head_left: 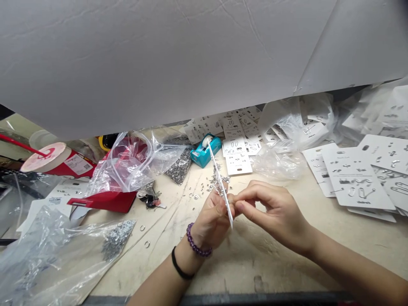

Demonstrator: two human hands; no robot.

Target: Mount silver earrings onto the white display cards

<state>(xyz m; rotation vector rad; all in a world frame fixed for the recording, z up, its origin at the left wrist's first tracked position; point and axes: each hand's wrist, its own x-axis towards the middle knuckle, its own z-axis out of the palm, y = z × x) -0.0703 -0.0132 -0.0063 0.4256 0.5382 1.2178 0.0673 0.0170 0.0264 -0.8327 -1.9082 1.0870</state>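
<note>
Seen almost edge-on, a white jewelry card (pixel 222 187) stands between my two hands above the table. My left hand (pixel 212 219) grips the card from its left side, thumb against the face. A purple bead bracelet (pixel 198 246) and a black band (pixel 180 265) are on that wrist. From the right, my right hand (pixel 270 208) pinches at the card's right face, thumb and forefinger closed. Whatever those fingertips hold is too small to make out. Just behind the card lies a scatter of small silver pieces (pixel 212 182).
A teal tape dispenser (pixel 205 151) stands behind my hands. Cards with jewelry (pixel 358 176) are piled at right, others (pixel 236 144) at back. Clear bags (pixel 117 242) of small metal parts lie left, near a red cup (pixel 60 159). A white panel (pixel 191 59) overhangs the table.
</note>
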